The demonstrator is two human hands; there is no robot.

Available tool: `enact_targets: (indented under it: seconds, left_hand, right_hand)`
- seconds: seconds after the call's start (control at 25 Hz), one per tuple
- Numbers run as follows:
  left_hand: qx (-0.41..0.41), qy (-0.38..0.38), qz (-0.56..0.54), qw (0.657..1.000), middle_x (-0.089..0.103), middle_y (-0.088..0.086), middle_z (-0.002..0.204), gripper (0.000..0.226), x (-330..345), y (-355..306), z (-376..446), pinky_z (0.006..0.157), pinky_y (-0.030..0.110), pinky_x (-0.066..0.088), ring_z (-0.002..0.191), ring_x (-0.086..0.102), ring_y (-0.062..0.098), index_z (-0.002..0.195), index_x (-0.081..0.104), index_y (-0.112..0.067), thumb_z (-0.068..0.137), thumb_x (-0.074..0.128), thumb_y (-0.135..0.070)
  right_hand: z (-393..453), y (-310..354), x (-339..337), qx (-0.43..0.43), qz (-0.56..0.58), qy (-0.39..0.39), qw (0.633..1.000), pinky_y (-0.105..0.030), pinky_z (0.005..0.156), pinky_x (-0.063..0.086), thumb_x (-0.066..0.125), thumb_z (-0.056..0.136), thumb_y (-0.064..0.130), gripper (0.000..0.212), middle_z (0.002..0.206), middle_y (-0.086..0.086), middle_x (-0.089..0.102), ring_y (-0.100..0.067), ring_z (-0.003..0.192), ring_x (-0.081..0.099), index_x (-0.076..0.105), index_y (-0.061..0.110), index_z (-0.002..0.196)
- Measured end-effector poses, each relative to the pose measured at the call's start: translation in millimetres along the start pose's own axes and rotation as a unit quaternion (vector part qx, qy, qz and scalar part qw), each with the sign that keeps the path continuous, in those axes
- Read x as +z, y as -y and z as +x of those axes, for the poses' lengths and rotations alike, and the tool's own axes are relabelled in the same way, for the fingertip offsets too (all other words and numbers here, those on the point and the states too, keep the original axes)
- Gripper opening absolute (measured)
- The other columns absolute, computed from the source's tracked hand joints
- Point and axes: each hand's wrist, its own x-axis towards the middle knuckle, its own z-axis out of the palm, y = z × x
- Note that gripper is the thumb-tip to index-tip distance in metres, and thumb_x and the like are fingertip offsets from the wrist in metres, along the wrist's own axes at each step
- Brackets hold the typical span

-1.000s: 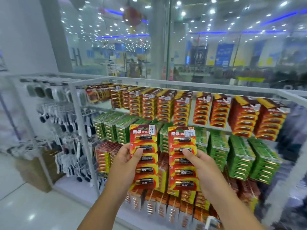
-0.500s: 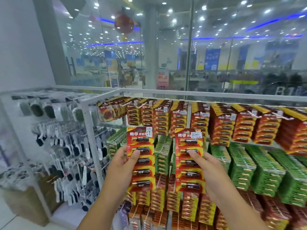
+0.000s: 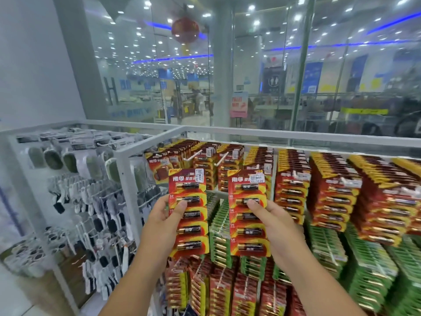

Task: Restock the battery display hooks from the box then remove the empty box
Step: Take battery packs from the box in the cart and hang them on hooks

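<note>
Behind the white display rack frame [image 3: 227, 130] a glass wall [image 3: 273, 76] shows a ceiling-lit mall hall, a grey pillar [image 3: 222, 71], a red lantern [image 3: 185, 30] and a pale wall [image 3: 34, 65] at left.

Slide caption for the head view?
Left hand and right hand each hold a red battery card before stocked display hooks.

Place: we stand in a shop inside a mall.
Evidence: battery packs [image 3: 291, 195] with price stickers [image 3: 257, 179] crowd display hooks [image 3: 193, 155]; glass storefront [image 3: 250, 76] behind.
</note>
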Motion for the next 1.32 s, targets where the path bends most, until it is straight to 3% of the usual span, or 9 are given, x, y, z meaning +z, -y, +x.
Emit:
enact_targets:
  seconds: [0.16, 0.32, 0.48, 0.56, 0.68, 0.88, 1.04, 1.2, 1.32]
  left_hand:
    - [-0.006, 0.023, -0.003, 1.0, 0.081, -0.003, 0.098, 0.018, -18, 7, 56, 0.07, 0.044, 0.065, 0.084, 0.08, 0.023, 0.122, 0.064, -0.03, 0.104, 0.06, -0.031]
    - [-0.006, 0.065, -0.009, 0.998, 0.081, -0.003, 0.101, 0.022, -35, 15, 113, 0.073, 0.045, 0.065, 0.086, 0.08, 0.022, 0.124, 0.062, -0.034, 0.102, 0.064, -0.034]
    - [-0.013, 0.103, -0.008, 0.995, 0.076, -0.007, 0.122, 0.048, -45, 33, 154, 0.089, 0.049, 0.062, 0.106, 0.075, 0.018, 0.13, 0.059, -0.045, 0.087, 0.071, -0.065]
    - [-0.023, 0.137, -0.007, 0.99, 0.072, -0.017, 0.126, 0.068, -48, 40, 167, 0.093, 0.041, 0.061, 0.114, 0.071, 0.01, 0.129, 0.058, -0.051, 0.071, 0.073, -0.082]
    - [-0.023, 0.206, -0.025, 0.978, 0.071, -0.039, 0.086, 0.014, -50, 44, 172, 0.063, 0.009, 0.055, 0.081, 0.069, -0.015, 0.106, 0.056, -0.048, 0.096, 0.067, -0.048]
    - [-0.046, 0.19, -0.03, 0.98, 0.08, -0.014, 0.099, 0.026, -42, 53, 182, 0.066, 0.031, 0.063, 0.084, 0.079, 0.01, 0.124, 0.061, -0.038, 0.099, 0.065, -0.04]
    - [-0.042, 0.189, -0.025, 0.981, 0.079, -0.015, 0.104, 0.028, -36, 62, 195, 0.063, 0.023, 0.061, 0.088, 0.077, 0.005, 0.126, 0.06, -0.039, 0.098, 0.065, -0.043]
    - [-0.037, 0.181, -0.012, 0.983, 0.072, -0.014, 0.127, 0.06, -22, 68, 207, 0.091, 0.046, 0.063, 0.113, 0.072, 0.013, 0.136, 0.057, -0.041, 0.084, 0.068, -0.069]
    - [-0.043, 0.156, -0.028, 0.986, 0.075, -0.014, 0.118, 0.034, -4, 71, 217, 0.089, 0.047, 0.064, 0.108, 0.074, 0.013, 0.13, 0.061, -0.04, 0.098, 0.065, -0.048]
  right_hand:
    - [44, -10, 38, -0.009, -0.018, -0.004, 1.0, -0.048, 0.084, 0.063, 0.066, 0.1, 0.036, 0.021, 0.1, 0.001, 0.081, -0.02, 0.09, 0.079, 0.077, 0.023, 0.112]
    - [73, -18, 78, -0.013, -0.022, -0.042, 0.999, -0.038, 0.071, 0.064, 0.065, 0.101, 0.036, 0.02, 0.1, 0.003, 0.081, -0.017, 0.086, 0.079, 0.076, 0.025, 0.114]
    - [92, -33, 97, -0.006, -0.026, -0.106, 0.994, -0.051, 0.09, 0.062, 0.068, 0.096, 0.043, 0.028, 0.103, 0.004, 0.081, -0.021, 0.095, 0.078, 0.075, 0.026, 0.116]
    - [93, -39, 102, -0.013, -0.032, -0.13, 0.991, -0.055, 0.101, 0.056, 0.074, 0.078, 0.062, 0.052, 0.114, 0.009, 0.078, -0.022, 0.111, 0.073, 0.074, 0.032, 0.12]
    - [93, -50, 106, -0.032, -0.03, -0.158, 0.986, -0.057, 0.108, 0.05, 0.076, 0.061, 0.077, 0.071, 0.121, 0.011, 0.076, -0.021, 0.12, 0.068, 0.075, 0.035, 0.119]
    - [95, -55, 113, -0.04, -0.039, -0.167, 0.984, -0.057, 0.112, 0.047, 0.076, 0.051, 0.09, 0.094, 0.129, 0.015, 0.071, -0.019, 0.13, 0.062, 0.07, 0.037, 0.128]
    - [103, -54, 113, -0.029, -0.034, -0.168, 0.985, -0.053, 0.109, 0.05, 0.07, 0.084, 0.061, 0.042, 0.116, 0.019, 0.076, -0.012, 0.117, 0.068, 0.075, 0.037, 0.118]
    - [129, -63, 111, -0.038, -0.044, -0.218, 0.974, -0.048, 0.103, 0.054, 0.074, 0.083, 0.065, 0.049, 0.122, 0.017, 0.074, -0.014, 0.12, 0.067, 0.07, 0.037, 0.123]
    - [153, -64, 113, -0.047, -0.032, -0.241, 0.969, -0.046, 0.1, 0.055, 0.07, 0.094, 0.05, 0.026, 0.114, 0.012, 0.077, -0.015, 0.114, 0.069, 0.075, 0.032, 0.112]
